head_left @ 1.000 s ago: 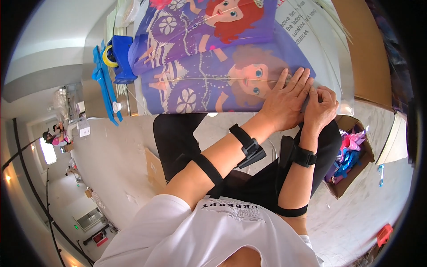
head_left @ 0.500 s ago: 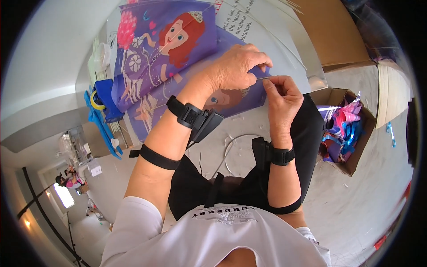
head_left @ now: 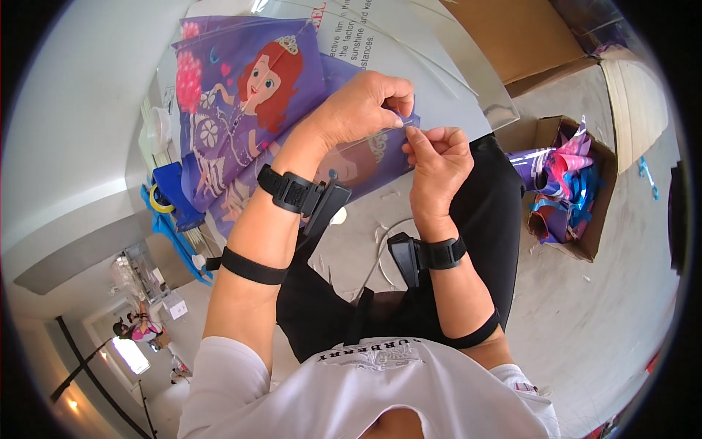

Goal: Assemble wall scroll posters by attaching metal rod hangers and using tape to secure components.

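A purple kite sail (head_left: 391, 157) printed with a cartoon princess lies partly under a second, matching sail (head_left: 208, 80), on a sheet-covered surface in front of me. A thin pale rod (head_left: 360, 141) runs across the lower sail to its right corner. My left hand (head_left: 365, 108) reaches over this sail, with thumb and fingers closed at that corner. Facing it from the right, my right hand (head_left: 441, 164) pinches the same corner by the rod's end. The fingers partly cover the rod tip, and most of the lower sail is hidden.
An open cardboard box (head_left: 603, 197) with purple, pink and blue scraps stands on the floor at right. A larger cardboard box (head_left: 512, 40) is behind it. A blue tape dispenser (head_left: 172, 194) sits at the left edge. Loose thin rods (head_left: 428, 51) lie on the far sheet.
The view has shifted, so sails and hands appear farther left. Both hands stay at the same corner, my right fingers a little more curled.
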{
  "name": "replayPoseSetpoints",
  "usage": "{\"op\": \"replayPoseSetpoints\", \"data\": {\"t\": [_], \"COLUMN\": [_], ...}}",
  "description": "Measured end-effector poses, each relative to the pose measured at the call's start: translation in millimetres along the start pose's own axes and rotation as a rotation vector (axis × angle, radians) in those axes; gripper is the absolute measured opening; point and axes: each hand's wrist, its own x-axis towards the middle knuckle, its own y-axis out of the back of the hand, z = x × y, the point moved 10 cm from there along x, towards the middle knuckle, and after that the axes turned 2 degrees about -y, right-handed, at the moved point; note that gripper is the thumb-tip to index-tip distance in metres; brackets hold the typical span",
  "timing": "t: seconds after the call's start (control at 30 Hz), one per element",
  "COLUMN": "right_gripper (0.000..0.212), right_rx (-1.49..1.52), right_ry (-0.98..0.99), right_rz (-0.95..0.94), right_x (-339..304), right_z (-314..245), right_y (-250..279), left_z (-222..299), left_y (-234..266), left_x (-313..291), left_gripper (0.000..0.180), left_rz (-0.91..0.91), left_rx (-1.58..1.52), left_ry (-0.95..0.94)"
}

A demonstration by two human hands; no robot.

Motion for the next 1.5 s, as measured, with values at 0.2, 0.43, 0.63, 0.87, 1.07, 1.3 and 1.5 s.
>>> {"op": "replayPoseSetpoints", "data": {"t": [0.2, 0.43, 0.63, 0.87, 1.07, 1.3, 1.5], "right_gripper": [0.007, 0.007, 0.007, 0.026, 0.019, 0.023, 0.032], "right_rx": [-0.052, -0.262, -0.547, -0.499, -0.474, -0.346, -0.845], "right_ry": [0.154, 0.262, 0.487, 0.077, 0.183, -0.039, -0.186], "right_rz": [-0.028, -0.055, -0.174, -0.433, -0.465, -0.389, -0.850], "right_x": [-5.6, -5.2, -2.6, 13.7, 23.6, 20.8, -28.5], "right_z": [-11.7, -22.2, -36.3, -21.3, -7.9, -2.5, 20.8], "right_y": [-5.4, -5.7, -23.8, -32.4, -34.7, -27.9, -39.0], "left_z": [-0.5, -0.2, -2.3, -3.7, 9.1, 18.0, -60.6], "left_y": [2.9, -0.3, -2.0, -11.8, 15.5, 5.6, -21.4], "left_x": [-3.4, 0.4, 6.1, 12.7, -27.9, -168.3, -232.4], "left_gripper": [0.018, 0.016, 0.015, 0.011, 0.009, 0.026, 0.031], "left_rz": [0.084, 0.063, -0.014, 0.024, 0.561, 1.114, 0.998], "left_rx": [-0.046, -0.003, 0.109, 0.267, 0.243, 0.457, 0.363], "left_ry": [-0.027, -0.018, -0.070, -0.221, -0.190, -0.006, 0.266]}}
